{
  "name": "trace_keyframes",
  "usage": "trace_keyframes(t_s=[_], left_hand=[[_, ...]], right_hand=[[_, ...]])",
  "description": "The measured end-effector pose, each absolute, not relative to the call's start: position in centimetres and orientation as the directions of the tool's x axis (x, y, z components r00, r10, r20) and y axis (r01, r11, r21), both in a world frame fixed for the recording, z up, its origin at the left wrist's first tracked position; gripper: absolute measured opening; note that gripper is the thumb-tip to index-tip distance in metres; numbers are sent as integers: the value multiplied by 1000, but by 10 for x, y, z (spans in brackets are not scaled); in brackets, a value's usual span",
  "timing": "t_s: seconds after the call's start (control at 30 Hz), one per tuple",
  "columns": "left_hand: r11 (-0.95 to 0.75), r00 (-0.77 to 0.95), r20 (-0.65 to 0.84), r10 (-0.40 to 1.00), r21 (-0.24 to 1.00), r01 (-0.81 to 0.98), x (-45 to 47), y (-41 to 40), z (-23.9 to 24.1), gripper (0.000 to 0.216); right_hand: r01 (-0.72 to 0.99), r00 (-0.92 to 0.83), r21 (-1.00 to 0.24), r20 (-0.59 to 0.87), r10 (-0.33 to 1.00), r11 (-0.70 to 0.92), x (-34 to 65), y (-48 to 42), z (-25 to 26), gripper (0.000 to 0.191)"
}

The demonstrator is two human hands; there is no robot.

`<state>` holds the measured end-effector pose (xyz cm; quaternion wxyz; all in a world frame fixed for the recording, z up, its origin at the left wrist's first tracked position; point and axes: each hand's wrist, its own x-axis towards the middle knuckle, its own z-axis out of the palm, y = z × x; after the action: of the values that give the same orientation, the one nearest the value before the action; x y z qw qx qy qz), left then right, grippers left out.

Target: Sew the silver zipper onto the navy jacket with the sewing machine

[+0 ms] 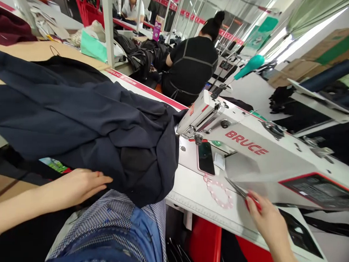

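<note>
My left hand (80, 185) lies flat with fingers stretched out at the lower edge of a large dark navy garment (86, 120) that is heaped over the table's left side and my lap. My right hand (264, 218) is closed on small red-handled scissors (242, 194) whose blades point toward the white BRUCE sewing machine (248, 149). A phone (206, 157) lies under the machine arm, with a pink bead bracelet (218, 191) beside it on the white table (189, 189).
A person in black (192, 66) sits with their back to me at another station ahead. A second person sits further back. Dark fabric piles, cardboard boxes (323, 52) and a teal thread cone (249, 66) stand around. My checked shirt and jeans fill the lower middle.
</note>
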<state>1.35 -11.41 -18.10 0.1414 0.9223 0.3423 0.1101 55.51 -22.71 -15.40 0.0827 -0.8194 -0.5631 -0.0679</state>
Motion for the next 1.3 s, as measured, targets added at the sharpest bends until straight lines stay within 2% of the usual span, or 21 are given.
trace_keyframes(t_s=[0.07, 0.17, 0.2, 0.23, 0.27, 0.33, 0.43, 0.67, 0.77, 0.83, 0.93, 1.0, 1.07, 1.1, 1.17, 1.23, 1.3], left_hand=[[-828, 825, 161, 542, 271, 491, 51, -99, -155, 34], [-877, 867, 172, 468, 210, 432, 104, -74, -145, 39], [-865, 860, 134, 492, 186, 466, 117, -66, -149, 44], [-843, 843, 85, 530, 160, 514, 124, -57, -155, 53], [-810, 814, 33, 579, 134, 571, 127, -47, -162, 63], [-736, 742, -55, 669, 96, 670, 119, -30, -174, 76], [-695, 701, -138, 699, 100, 712, 92, -11, -183, 82], [-710, 711, -313, 630, 138, 690, 76, -2, -160, 88], [-772, 752, -345, 562, 108, 626, 92, 11, -130, 73], [-772, 761, -308, 570, 115, 625, 113, 27, -111, 56], [-727, 759, -45, 649, 257, 637, 159, 62, -99, 43], [-646, 677, 89, 731, 412, 643, 187, 89, -107, 45], [-457, 491, 66, 869, 491, 742, 199, 115, -126, 49], [-380, 413, 45, 910, 493, 783, 198, 127, -137, 52], [-290, 308, 36, 951, 451, 844, 181, 144, -158, 59], [-270, 259, 78, 963, 355, 895, 154, 154, -173, 64], [-257, 239, 94, 966, 297, 920, 128, 157, -180, 64]], right_hand=[[976, 206, -139, 352, 913, -167, 488, -214, -148, 31], [903, -207, -220, 531, 822, 369, 378, -180, -143, 33], [850, -322, -209, 520, 791, 484, 348, -167, -145, 36], [830, -411, -189, 429, 804, 525, 324, -155, -147, 39], [859, -416, -171, 312, 854, 482, 306, -144, -151, 45], [927, -330, -129, 172, 928, 353, 291, -129, -162, 57], [967, -242, -70, 45, 969, 244, 298, -122, -174, 69], [968, -249, 4, -35, 968, 249, 304, -124, -171, 72], [967, -252, 2, -60, 966, 253, 301, -119, -161, 69], [961, -276, -55, -60, 959, 272, 299, -107, -149, 55], [925, -282, -235, 103, 954, 299, 290, -70, -132, 44], [901, -161, -359, 251, 955, 246, 281, -35, -129, 49], [890, 5, -443, 255, 967, 112, 275, 4, -137, 55], [890, 88, -456, 221, 971, 24, 274, 23, -143, 58], [905, 246, -396, 186, 951, -156, 278, 56, -157, 64], [900, 384, -298, 193, 903, -319, 287, 82, -169, 70], [871, 471, -253, 193, 861, -421, 296, 99, -177, 72]])
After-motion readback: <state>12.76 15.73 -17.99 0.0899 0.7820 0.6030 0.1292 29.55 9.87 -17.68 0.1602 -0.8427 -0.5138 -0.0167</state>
